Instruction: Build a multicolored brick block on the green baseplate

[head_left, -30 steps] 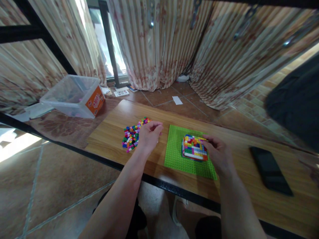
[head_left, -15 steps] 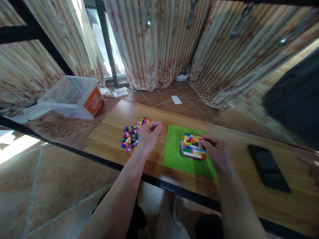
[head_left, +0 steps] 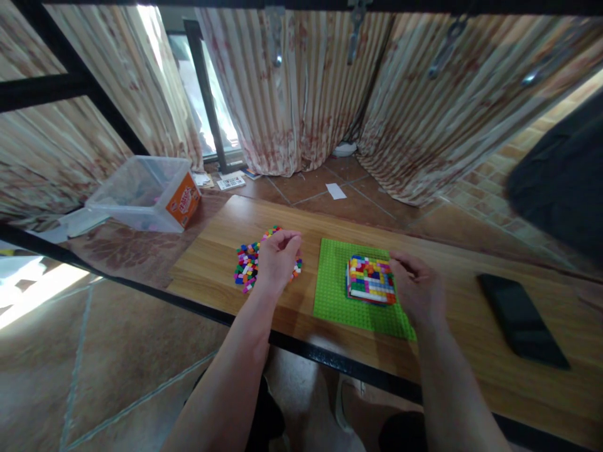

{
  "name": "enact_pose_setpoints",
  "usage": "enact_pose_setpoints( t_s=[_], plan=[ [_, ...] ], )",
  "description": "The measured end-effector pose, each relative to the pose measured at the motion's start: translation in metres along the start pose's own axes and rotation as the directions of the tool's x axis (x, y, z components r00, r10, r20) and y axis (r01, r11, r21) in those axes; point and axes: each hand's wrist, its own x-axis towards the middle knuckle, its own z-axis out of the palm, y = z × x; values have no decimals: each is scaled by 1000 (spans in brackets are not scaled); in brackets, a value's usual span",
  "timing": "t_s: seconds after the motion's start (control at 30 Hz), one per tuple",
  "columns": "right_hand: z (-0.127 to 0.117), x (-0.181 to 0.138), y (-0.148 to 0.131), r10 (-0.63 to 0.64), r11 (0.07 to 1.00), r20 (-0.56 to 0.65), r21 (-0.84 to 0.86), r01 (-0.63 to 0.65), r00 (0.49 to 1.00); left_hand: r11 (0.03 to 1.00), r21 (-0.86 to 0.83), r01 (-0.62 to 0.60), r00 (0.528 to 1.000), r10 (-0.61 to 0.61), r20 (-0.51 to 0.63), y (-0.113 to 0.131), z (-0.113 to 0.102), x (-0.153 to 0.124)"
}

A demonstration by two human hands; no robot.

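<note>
Though far from bricks (head_left: 245, 267) — bin (head_left: 141, 201) contents blurred

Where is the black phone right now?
The phone lies flat on the wooden table, far right in the head view, beyond the right hand and green baseplate.

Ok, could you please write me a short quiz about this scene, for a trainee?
1. True or false: the left hand is over the pile of loose bricks.
2. The brick block stands on: A the green baseplate; B a red tray; C a white plate.
3. Which dark object lies on the table, to the right of the right hand?
Key: 1 true; 2 A; 3 the black phone.
</note>
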Motion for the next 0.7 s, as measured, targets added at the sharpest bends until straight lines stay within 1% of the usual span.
enact_pose_setpoints(
  t_s=[0.1,0.13,0.2,0.23,0.27,0.33,0.37,0.4,0.47,0.53,0.63,0.7],
  plan=[
    [2,-6,-15,-143,990,-162,-28,140,976,998,-56,-23,998,20,-63,6,-7,2],
    [5,-9,-20,-194,981,-186,-24,193,963,997,-71,-28,996,22,-81,9,-9,3],
    [15,-20,-32,-286,957,-171,-8,289,943,995,-97,-24,995,14,-102,12,-13,3],
    [22,-27,-39,-330,943,-123,-5,332,936,994,-107,-17,994,6,-106,14,-15,3],
    [30,-35,-44,-381,925,-31,2,381,924,993,-114,-10,994,-3,-109,15,-16,3],
    [46,-50,-54,-478,878,137,53,476,867,993,-121,2,994,-16,-109,16,-17,2],
    [54,-58,-58,-520,853,203,72,517,830,992,-128,5,994,-19,-109,16,-17,2],
    [62,-64,-60,-538,840,250,78,537,805,991,-135,6,994,-21,-108,16,-17,2],
    [75,-74,-61,-536,832,341,57,552,772,989,-146,5,994,-21,-107,15,-18,2],
    [85,-79,-59,-507,836,411,23,548,758,989,-147,6,994,-22,-109,15,-20,3],
    [96,-83,-57,-479,839,474,-2,544,739,989,-149,15,994,-31,-108,16,-22,3],
    [102,-85,-58,-466,836,492,-27,547,736,987,-157,21,994,-38,-107,16,-23,4]
  ],
)
